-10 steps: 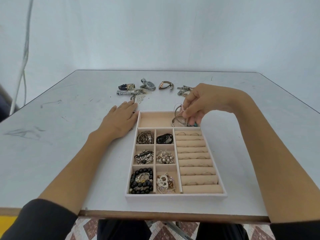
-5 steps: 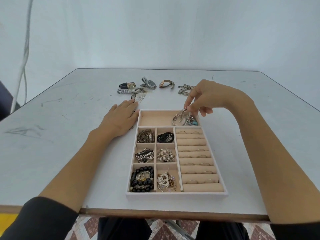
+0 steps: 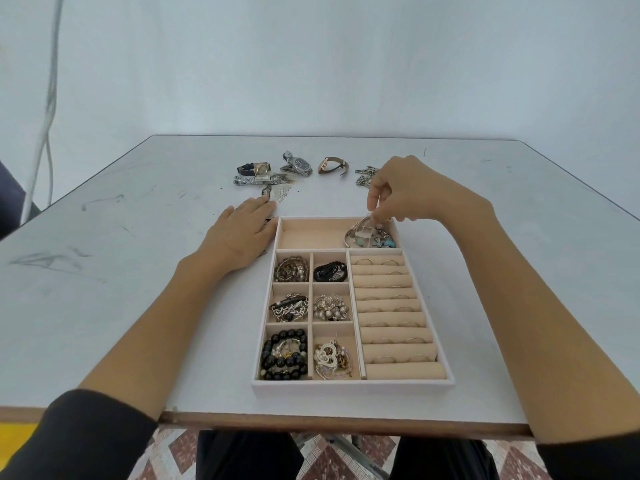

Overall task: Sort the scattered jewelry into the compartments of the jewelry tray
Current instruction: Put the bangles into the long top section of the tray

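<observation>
The right hand has lowered the thin silver bangle into the top compartment of the beige velvet jewelry tray, still pinching it; the left hand lies flat, fingers straight; the wristwatches remain unsorted.

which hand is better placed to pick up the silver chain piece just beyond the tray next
Left. The left hand lies flat and empty on the table, fingertips almost at the silver chain piece. The right hand is pinching a bangle over the tray's top compartment.

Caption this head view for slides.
Right hand pinches a bangle in the jewelry tray's far compartment; left hand rests alongside.
</observation>
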